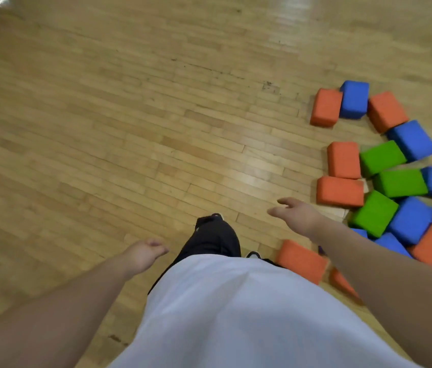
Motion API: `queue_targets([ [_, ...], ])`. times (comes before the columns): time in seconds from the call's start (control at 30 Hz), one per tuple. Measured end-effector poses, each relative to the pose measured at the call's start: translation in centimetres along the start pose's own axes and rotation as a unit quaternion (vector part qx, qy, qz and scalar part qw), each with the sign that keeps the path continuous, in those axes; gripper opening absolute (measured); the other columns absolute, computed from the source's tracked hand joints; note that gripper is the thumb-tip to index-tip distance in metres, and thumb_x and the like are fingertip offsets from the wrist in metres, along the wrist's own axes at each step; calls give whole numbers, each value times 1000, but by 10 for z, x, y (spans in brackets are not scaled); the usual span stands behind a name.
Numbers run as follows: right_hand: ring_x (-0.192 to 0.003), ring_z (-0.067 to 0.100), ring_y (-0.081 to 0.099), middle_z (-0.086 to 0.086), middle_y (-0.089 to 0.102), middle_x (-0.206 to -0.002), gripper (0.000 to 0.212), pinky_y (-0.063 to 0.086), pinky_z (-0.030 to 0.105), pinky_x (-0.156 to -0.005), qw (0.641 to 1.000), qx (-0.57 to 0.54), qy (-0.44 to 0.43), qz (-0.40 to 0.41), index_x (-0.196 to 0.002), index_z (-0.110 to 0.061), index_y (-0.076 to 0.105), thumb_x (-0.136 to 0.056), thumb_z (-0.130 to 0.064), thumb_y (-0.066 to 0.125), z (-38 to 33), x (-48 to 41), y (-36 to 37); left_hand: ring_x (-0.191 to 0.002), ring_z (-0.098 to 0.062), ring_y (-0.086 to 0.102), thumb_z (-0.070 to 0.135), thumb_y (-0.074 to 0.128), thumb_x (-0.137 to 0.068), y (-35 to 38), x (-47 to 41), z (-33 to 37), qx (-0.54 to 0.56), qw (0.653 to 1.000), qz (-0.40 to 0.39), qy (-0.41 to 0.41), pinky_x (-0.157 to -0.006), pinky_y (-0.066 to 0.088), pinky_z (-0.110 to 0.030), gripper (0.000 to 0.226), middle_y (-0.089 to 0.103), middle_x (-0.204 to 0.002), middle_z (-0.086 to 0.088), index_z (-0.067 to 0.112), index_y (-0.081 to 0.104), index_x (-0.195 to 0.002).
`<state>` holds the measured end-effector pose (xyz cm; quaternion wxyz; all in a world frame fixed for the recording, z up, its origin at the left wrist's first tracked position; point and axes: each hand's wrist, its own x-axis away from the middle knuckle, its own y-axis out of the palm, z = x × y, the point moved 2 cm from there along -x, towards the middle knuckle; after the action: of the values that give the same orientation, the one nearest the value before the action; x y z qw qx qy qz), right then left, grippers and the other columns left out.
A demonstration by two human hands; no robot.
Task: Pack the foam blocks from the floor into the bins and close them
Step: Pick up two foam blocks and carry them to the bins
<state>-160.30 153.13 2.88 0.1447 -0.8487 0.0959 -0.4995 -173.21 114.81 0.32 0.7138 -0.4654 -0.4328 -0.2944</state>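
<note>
Head view: the foam blocks (384, 181), orange, blue and green, lie scattered on the wooden floor (130, 128), all on the person's right. None is held and no bin is in sight. The floor's edges are out of view, so the blocks can only be placed against one another.

The right grip (295, 215) is spread and holds nothing. Its fingers point left, away from the pile. The nearest orange block (340, 191) lies just to the right of the wrist, its long axis running left to right across the view. A green block (374, 213) sits just behind that, touching a blue block (411, 220). Another orange block (302, 260) lies near the feet and shows under the right forearm, partly blurred.

The left grip (144, 252) hangs loosely curled and holds nothing. It is well apart from every block, with the dark trouser leg (211, 235) and white shirt (236, 314) between it and the pile. The right grip is plainly the nearer one.

To take a block, my judgement is that the right grip must turn back to the right and come down across the orange block's short sides. Nothing stands in the way, though the closely packed neighbours leave little finger room deeper in the pile. The bins would have to be found first.
</note>
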Motion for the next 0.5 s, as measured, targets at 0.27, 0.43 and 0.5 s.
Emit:
queue_targets([
  [0.27, -124, 26, 53, 6, 53, -143, 69, 41, 35, -105, 998, -40, 55, 12, -146, -29, 48, -85, -53, 71, -96, -122, -84, -98, -23, 58, 45, 65, -93, -98, -117, 174, -74, 997, -17, -5, -75, 45, -31, 42, 64, -112, -3, 19, 61, -125],
  [0.43, -127, 29, 50, 8, 56, -139, 67, 37, 36, -103, 986, -79, 143, 41, -148, -22, 46, -90, -47, 69, -108, -156, -150, -94, -20, 56, 44, 60, -96, -131, -153, 339, -179, 979, -70, 62, -77, 44, -31, 40, 61, -104, -2, 17, 61, -125],
  [0.5, -133, 29, 48, 8, 52, -146, 70, 36, 36, -107, 979, -106, 165, 60, -148, -18, 47, -88, -46, 71, -109, -170, -179, -106, -24, 57, 44, 61, -95, -135, -163, 418, -220, 965, -81, 114, -91, 46, -34, 44, 64, -117, -5, 16, 61, -129],
])
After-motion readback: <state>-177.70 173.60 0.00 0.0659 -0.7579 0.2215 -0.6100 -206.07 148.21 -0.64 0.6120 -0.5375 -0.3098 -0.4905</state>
